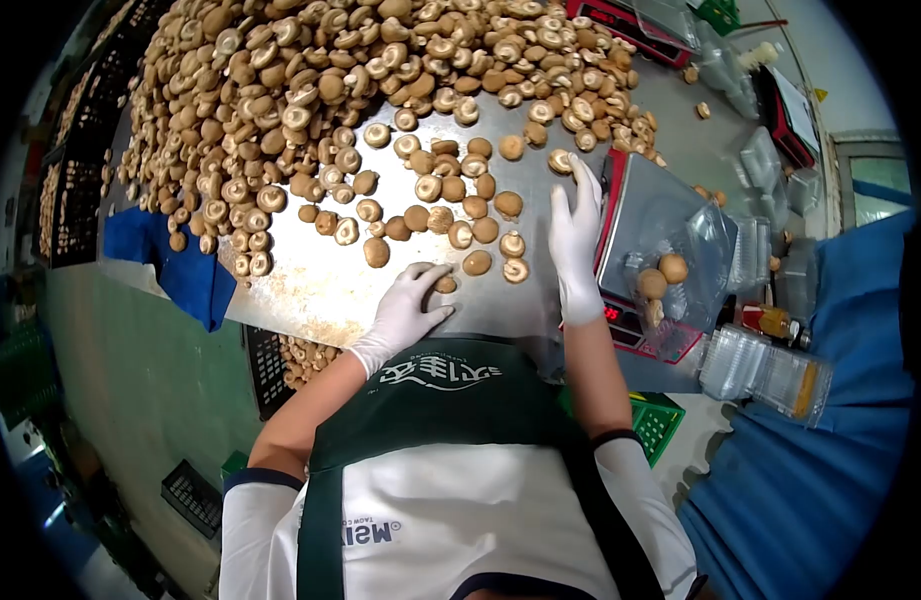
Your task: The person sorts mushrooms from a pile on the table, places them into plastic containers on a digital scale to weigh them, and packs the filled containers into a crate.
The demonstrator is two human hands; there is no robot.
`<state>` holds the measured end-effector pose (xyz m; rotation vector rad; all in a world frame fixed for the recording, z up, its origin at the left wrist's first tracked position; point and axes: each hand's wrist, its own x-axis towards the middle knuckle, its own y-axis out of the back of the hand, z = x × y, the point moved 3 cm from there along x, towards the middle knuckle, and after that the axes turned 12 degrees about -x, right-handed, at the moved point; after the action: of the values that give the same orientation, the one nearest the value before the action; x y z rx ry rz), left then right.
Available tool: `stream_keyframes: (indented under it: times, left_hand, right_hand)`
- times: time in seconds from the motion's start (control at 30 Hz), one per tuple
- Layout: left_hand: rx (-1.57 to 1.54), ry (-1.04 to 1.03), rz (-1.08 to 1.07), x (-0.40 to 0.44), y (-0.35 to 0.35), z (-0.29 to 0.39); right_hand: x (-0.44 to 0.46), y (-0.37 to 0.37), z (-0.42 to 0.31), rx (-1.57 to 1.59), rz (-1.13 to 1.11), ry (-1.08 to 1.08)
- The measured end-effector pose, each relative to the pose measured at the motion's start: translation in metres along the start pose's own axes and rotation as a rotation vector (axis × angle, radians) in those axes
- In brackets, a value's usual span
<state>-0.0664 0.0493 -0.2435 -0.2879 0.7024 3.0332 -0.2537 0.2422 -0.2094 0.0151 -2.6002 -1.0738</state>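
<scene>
White-gloved, the left hand (pixel 408 308) rests low over the tabletop (pixel 320 290), fingers curved and thumb spread, with a small mushroom (pixel 445 285) in the gap between them. The grasp looks unclosed, though whether a fingertip touches the cap I cannot tell. Ahead and to its right, the right hand (pixel 577 220) is open too, fingers stretched forward, with another mushroom (pixel 559 161) right at their tips; whether it is touched is unclear.

Loose mushrooms (pixel 475 207) lie between the hands and ahead of the left one, some cap up, others gills up. Farther ahead of the left hand rises the pile (pixel 310 80). Just right of the right hand sits a scale (pixel 645 205), bearing clear plastic packaging (pixel 715 235) and a few mushrooms (pixel 673 267).

Caps probably bruise easily, so a light pinch at the rim, thumb opposite fingers, should serve better than a squeeze. Gills-up ones are likely safer taken by the edge than the stem. Keep the right forearm clear of the scale, lest it disturb the reading.
</scene>
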Motion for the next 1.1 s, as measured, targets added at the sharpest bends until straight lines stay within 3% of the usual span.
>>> stream_keyframes:
  times: [0.03, 0.1, 0.2, 0.3, 0.43, 0.5, 0.53, 0.73, 0.83, 1.0, 1.1]
  left_hand:
    - [0.056, -0.017, -0.011, 0.003, -0.003, -0.003]
    - [0.040, 0.019, -0.036, 0.010, -0.004, -0.015]
    - [-0.020, 0.091, 0.096, 0.009, 0.010, -0.009]
    - [-0.027, 0.073, 0.252, -0.002, 0.023, -0.024]
    - [-0.073, 0.142, 0.283, -0.018, 0.038, -0.033]
    - [-0.085, 0.117, 0.314, -0.025, 0.043, -0.035]
    - [-0.093, 0.104, 0.331, -0.028, 0.044, -0.036]
    - [-0.107, 0.055, 0.421, -0.044, 0.048, -0.044]
    - [-0.139, 0.056, 0.420, -0.051, 0.047, -0.048]
    - [-0.157, 0.105, 0.437, -0.061, 0.047, -0.053]
    - [-0.126, 0.194, 0.422, -0.065, 0.047, -0.044]
  right_hand:
    - [0.013, -0.025, 0.027, -0.139, -0.028, -0.096]
    - [0.037, -0.060, 0.053, -0.249, 0.127, -0.165]
    - [0.060, -0.097, 0.056, -0.567, -0.008, -0.248]
    - [0.059, -0.119, 0.035, -0.607, -0.066, -0.007]
    - [0.022, -0.147, -0.033, -0.536, -0.369, 0.259]
    - [-0.009, -0.151, -0.062, -0.347, -0.434, 0.262]
    - [-0.026, -0.154, -0.074, -0.466, -0.348, 0.340]
    - [-0.095, -0.112, -0.101, -0.238, -0.546, 0.514]
    - [-0.109, -0.075, -0.080, -0.029, -0.515, 0.460]
    - [-0.128, -0.019, -0.014, -0.266, -0.325, 0.152]
    - [-0.142, -0.021, 0.017, -0.228, -0.264, 0.006]
